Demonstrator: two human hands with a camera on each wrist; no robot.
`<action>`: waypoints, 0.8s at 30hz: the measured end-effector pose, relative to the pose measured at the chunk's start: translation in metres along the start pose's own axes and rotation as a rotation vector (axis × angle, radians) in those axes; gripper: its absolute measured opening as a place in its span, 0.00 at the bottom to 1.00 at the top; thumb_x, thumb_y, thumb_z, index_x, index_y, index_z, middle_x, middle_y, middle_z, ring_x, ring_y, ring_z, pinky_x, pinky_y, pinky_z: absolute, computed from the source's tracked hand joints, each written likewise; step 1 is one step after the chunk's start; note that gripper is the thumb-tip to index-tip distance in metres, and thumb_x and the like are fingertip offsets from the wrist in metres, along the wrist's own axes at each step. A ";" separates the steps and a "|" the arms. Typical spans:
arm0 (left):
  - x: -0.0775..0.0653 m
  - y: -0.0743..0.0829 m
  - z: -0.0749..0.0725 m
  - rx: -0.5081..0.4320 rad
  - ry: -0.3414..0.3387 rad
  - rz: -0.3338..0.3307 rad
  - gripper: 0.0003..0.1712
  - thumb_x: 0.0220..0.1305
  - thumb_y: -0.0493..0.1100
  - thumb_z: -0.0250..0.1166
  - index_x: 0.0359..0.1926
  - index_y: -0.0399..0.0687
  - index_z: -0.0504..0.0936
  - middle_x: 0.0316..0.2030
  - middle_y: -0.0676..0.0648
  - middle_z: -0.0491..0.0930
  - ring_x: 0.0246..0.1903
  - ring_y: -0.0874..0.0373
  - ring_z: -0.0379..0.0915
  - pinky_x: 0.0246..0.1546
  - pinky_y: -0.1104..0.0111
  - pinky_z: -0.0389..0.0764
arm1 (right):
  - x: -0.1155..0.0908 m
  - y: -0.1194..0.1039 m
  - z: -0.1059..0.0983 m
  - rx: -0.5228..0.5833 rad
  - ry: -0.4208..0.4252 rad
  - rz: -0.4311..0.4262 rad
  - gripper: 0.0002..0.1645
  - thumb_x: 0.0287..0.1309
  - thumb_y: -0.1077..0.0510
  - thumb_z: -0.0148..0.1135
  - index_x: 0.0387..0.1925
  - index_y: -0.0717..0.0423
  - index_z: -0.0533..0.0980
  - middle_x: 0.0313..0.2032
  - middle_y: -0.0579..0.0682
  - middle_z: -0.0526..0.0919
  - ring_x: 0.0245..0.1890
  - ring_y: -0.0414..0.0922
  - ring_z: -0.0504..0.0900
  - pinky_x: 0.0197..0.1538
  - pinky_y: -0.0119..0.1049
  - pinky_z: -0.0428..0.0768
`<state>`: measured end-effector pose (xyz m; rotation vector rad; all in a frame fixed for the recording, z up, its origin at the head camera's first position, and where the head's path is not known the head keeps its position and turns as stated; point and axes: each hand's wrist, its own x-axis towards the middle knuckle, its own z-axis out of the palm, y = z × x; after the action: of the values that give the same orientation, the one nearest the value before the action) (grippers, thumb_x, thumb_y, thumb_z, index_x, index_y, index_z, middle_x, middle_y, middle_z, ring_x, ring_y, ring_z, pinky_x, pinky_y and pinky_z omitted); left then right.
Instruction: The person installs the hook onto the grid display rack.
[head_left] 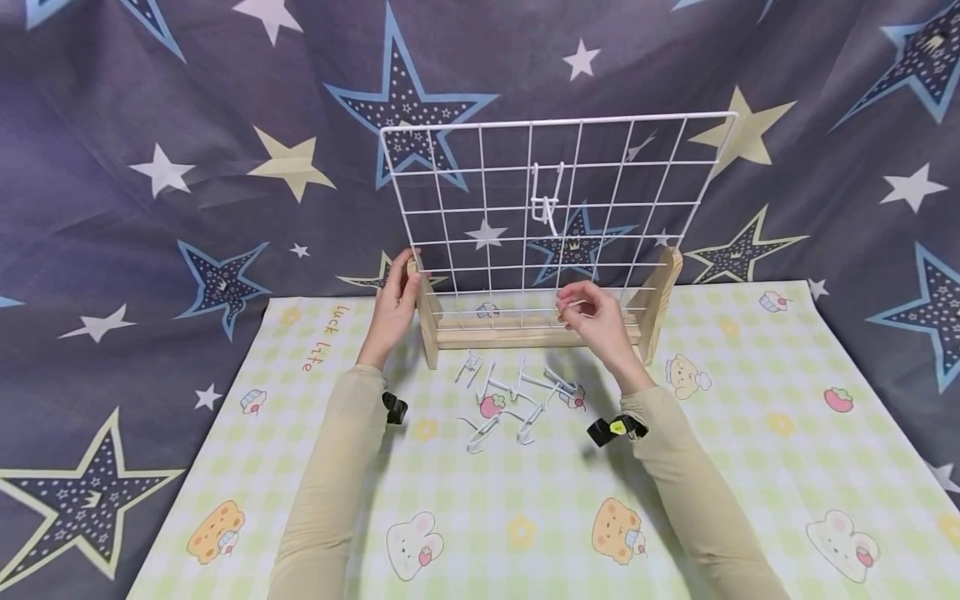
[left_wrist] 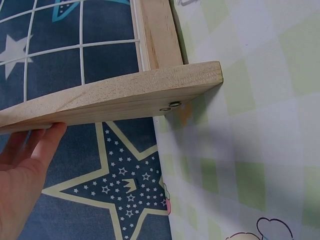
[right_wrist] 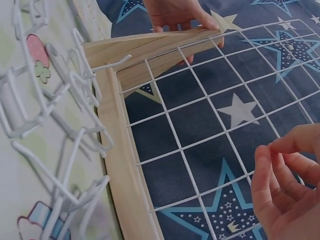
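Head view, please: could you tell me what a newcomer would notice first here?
A white wire grid stands upright in a wooden stand at the mat's far edge, one hook hanging on it. The left hand grips the stand's left post. The right hand pinches near the grid's bottom; loose white hooks lie in front.

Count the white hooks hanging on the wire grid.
1. The hook hangs in the upper middle of the wire grid. Others lie in a pile on the mat, not hung; the right hand may hide one.
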<state>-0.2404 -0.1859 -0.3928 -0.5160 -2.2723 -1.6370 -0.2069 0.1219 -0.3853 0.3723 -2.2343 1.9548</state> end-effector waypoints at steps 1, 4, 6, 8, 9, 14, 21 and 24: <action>0.000 0.000 0.000 0.000 -0.001 0.000 0.26 0.76 0.38 0.46 0.70 0.34 0.57 0.55 0.28 0.74 0.56 0.38 0.71 0.59 0.56 0.71 | -0.001 0.001 0.000 -0.003 -0.002 0.001 0.11 0.56 0.77 0.55 0.42 0.80 0.73 0.37 0.76 0.77 0.26 0.45 0.81 0.31 0.33 0.82; -0.001 0.000 -0.001 0.004 -0.004 -0.006 0.26 0.76 0.38 0.46 0.70 0.34 0.57 0.55 0.27 0.74 0.57 0.36 0.70 0.59 0.55 0.71 | -0.002 0.003 0.001 -0.019 -0.012 0.010 0.11 0.56 0.77 0.55 0.43 0.80 0.73 0.37 0.76 0.77 0.26 0.44 0.80 0.31 0.35 0.82; -0.001 0.000 -0.001 0.001 -0.004 -0.002 0.26 0.76 0.37 0.46 0.70 0.34 0.56 0.54 0.26 0.73 0.57 0.34 0.69 0.59 0.54 0.70 | -0.004 0.003 0.001 -0.028 -0.023 0.011 0.11 0.56 0.77 0.55 0.43 0.80 0.73 0.37 0.76 0.77 0.26 0.44 0.80 0.30 0.35 0.82; -0.001 0.000 -0.001 -0.002 -0.004 0.002 0.26 0.76 0.37 0.46 0.70 0.34 0.57 0.54 0.25 0.73 0.56 0.33 0.69 0.59 0.53 0.71 | -0.005 0.004 0.001 -0.036 -0.033 0.021 0.11 0.57 0.77 0.55 0.43 0.80 0.73 0.37 0.76 0.77 0.26 0.46 0.80 0.30 0.35 0.82; -0.001 0.000 -0.002 0.000 -0.002 0.003 0.26 0.76 0.37 0.46 0.70 0.35 0.57 0.54 0.25 0.73 0.56 0.34 0.69 0.58 0.52 0.71 | -0.006 0.005 0.001 -0.039 -0.040 0.030 0.11 0.57 0.77 0.55 0.43 0.80 0.73 0.37 0.75 0.78 0.27 0.48 0.80 0.31 0.36 0.83; -0.001 0.000 -0.002 0.001 0.005 0.003 0.25 0.76 0.38 0.47 0.69 0.34 0.58 0.53 0.25 0.73 0.55 0.34 0.70 0.57 0.52 0.72 | -0.007 0.020 0.002 -0.056 -0.082 0.053 0.12 0.56 0.76 0.57 0.43 0.77 0.74 0.37 0.70 0.79 0.29 0.50 0.81 0.34 0.37 0.83; 0.000 0.001 0.000 -0.018 -0.007 0.006 0.26 0.76 0.36 0.45 0.70 0.32 0.56 0.55 0.25 0.72 0.57 0.33 0.68 0.59 0.53 0.70 | -0.005 0.053 0.001 -0.123 -0.153 -0.033 0.11 0.51 0.80 0.56 0.39 0.77 0.75 0.33 0.69 0.80 0.29 0.51 0.79 0.32 0.26 0.78; 0.000 0.000 0.000 -0.015 -0.011 0.004 0.26 0.76 0.37 0.45 0.70 0.33 0.56 0.55 0.25 0.72 0.56 0.32 0.68 0.58 0.52 0.71 | -0.008 0.058 0.000 -0.174 -0.192 -0.050 0.12 0.49 0.79 0.57 0.38 0.75 0.76 0.33 0.66 0.81 0.31 0.52 0.79 0.36 0.28 0.78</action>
<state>-0.2404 -0.1861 -0.3928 -0.5338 -2.2672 -1.6542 -0.2155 0.1298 -0.4428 0.6092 -2.4630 1.7501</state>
